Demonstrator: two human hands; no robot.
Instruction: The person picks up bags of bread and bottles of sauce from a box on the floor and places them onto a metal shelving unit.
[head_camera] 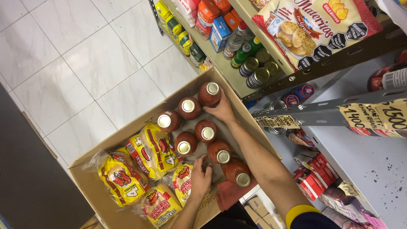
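On a white tiled floor (85,63), a cardboard box (85,169) holds yellow bread packs (123,178); beside them inside, the left hand (200,178) spreads open fingers, the right hand (222,111) grips a sauce bottle (210,94); shelves (339,112) flank the box.

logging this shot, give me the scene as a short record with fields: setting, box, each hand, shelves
setting: shop aisle, white tile floor, seen from above
box: open cardboard box holding seven red sauce bottles with metal caps and yellow bun packs
left hand: left hand inside the box, between a bun pack and the nearest bottles
right hand: right hand against the far bottle
shelves: metal shelves with cans, bottles, cartons, a cookie bag
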